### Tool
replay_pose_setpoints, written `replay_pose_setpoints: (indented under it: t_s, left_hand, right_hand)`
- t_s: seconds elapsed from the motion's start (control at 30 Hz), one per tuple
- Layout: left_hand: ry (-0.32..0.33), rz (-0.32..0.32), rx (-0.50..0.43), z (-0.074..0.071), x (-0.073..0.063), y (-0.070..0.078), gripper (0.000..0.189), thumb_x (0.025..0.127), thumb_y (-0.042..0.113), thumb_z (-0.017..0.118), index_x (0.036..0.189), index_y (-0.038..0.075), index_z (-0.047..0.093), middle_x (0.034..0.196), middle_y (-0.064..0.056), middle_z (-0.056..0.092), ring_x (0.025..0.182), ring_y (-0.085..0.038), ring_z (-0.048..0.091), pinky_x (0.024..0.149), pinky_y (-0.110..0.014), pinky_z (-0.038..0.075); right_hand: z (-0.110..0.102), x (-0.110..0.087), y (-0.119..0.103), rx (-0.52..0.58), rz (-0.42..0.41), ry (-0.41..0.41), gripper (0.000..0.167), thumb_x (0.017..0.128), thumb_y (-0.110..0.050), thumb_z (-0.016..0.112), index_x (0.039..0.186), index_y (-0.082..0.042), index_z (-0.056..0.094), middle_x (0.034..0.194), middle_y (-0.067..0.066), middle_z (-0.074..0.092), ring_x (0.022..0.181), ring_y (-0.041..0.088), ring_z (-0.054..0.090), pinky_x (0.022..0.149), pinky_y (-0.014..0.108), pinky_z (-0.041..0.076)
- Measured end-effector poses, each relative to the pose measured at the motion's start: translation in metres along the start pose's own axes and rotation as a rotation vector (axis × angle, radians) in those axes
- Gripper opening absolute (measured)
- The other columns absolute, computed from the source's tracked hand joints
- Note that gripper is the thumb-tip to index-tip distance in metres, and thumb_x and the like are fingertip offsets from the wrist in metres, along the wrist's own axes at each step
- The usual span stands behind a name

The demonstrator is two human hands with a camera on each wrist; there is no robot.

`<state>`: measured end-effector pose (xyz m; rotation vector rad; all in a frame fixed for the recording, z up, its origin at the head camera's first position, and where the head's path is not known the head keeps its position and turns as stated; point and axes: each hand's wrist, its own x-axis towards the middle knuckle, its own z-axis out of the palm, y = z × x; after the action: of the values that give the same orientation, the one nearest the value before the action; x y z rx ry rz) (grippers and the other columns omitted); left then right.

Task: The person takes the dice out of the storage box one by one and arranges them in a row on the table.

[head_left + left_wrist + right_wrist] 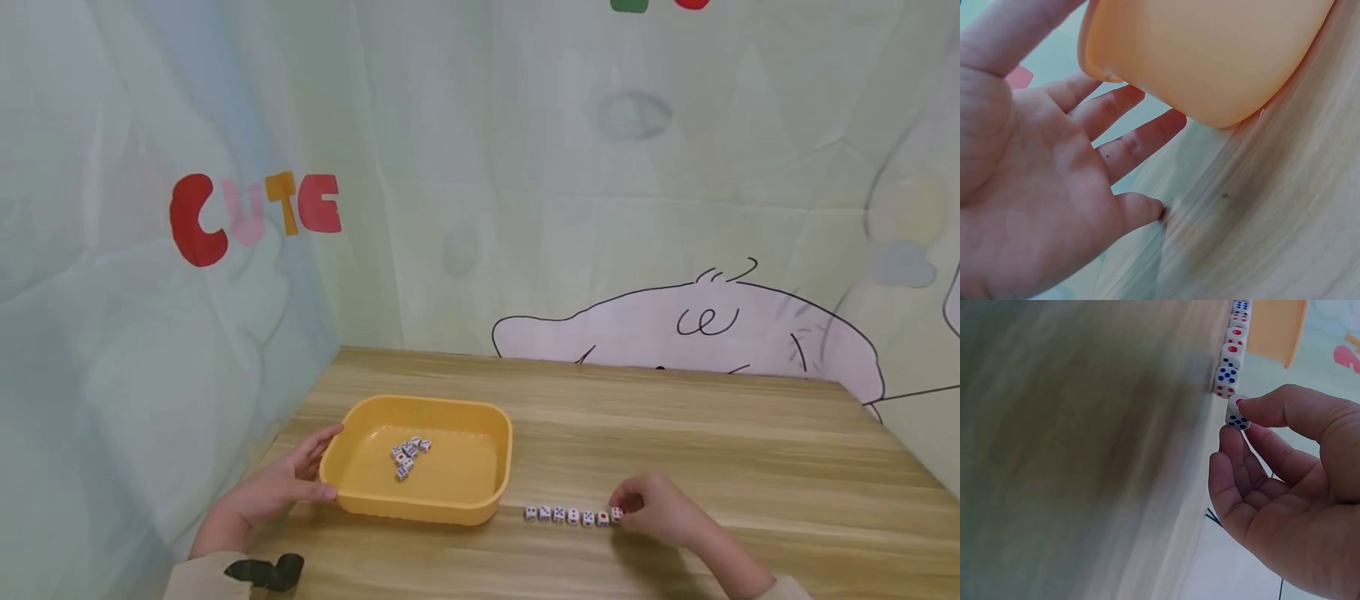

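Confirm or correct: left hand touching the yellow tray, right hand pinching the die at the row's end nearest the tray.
Wrong end: the head view shows the right hand pinching the die farthest from the yellow tray. The left hand touches the tray.

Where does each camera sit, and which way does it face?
Head: on the head, facing forward and down at the tray, row of dice and table; left hand and right hand show.
Left wrist: on that wrist, facing the left hand's palm and the tray's outer side; only that hand shows.
Right wrist: on that wrist, facing the right hand pinching a die; only that hand shows.
Head and right wrist both show the row of dice.
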<state>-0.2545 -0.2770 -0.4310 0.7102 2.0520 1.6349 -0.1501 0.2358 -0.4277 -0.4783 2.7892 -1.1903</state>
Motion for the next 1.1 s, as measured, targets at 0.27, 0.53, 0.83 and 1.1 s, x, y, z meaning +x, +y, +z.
replay_pose_setpoints:
  t_s: [0.27, 0.53, 0.83, 1.1]
  left_hand:
    - [0.004, -0.014, 0.002, 0.000, 0.000, 0.001, 0.092, 0.087, 0.004, 0.068, 0.151, -0.004, 0.002, 0.156, -0.033, 0.002, 0.116, 0.015, 0.041, 0.092, -0.008, 0.034]
    - [-0.001, -0.001, -0.003, 0.000, 0.000, 0.000, 0.092, 0.087, 0.003, 0.068, 0.151, -0.005, 0.002, 0.155, -0.033, 0.002, 0.116, 0.015, 0.041, 0.092, -0.008, 0.034]
    - [0.005, 0.025, -0.010, 0.001, 0.000, -0.002, 0.092, 0.086, 0.001, 0.068, 0.150, -0.007, 0.003, 0.155, -0.034, 0.001, 0.117, 0.015, 0.041, 0.093, -0.008, 0.034]
    - [0.011, 0.019, -0.002, -0.001, 0.000, -0.005, 0.091, 0.085, 0.001, 0.068, 0.150, -0.006, 0.004, 0.155, -0.033, 0.003, 0.117, 0.014, 0.042, 0.093, -0.008, 0.033]
  right_hand:
    - [0.001, -0.002, 0.002, 0.011, 0.036, -0.029, 0.013, 0.072, 0.003, 0.070, 0.085, 0.001, 0.068, 0.078, 0.002, 0.064, 0.070, 0.005, 0.052, 0.063, 0.022, 0.045]
    - [0.001, -0.002, 0.002, 0.011, 0.046, -0.038, 0.012, 0.074, 0.004, 0.070, 0.086, 0.002, 0.067, 0.079, 0.002, 0.064, 0.071, 0.006, 0.052, 0.063, 0.022, 0.045]
    - [0.001, -0.001, 0.001, -0.001, 0.055, -0.031, 0.013, 0.074, 0.003, 0.070, 0.087, 0.002, 0.067, 0.078, 0.003, 0.064, 0.073, 0.010, 0.054, 0.064, 0.023, 0.046]
    - [-0.010, 0.001, 0.000, -0.055, 0.000, -0.001, 0.018, 0.076, -0.004, 0.072, 0.092, 0.004, 0.069, 0.080, 0.000, 0.064, 0.073, 0.003, 0.053, 0.064, 0.023, 0.047]
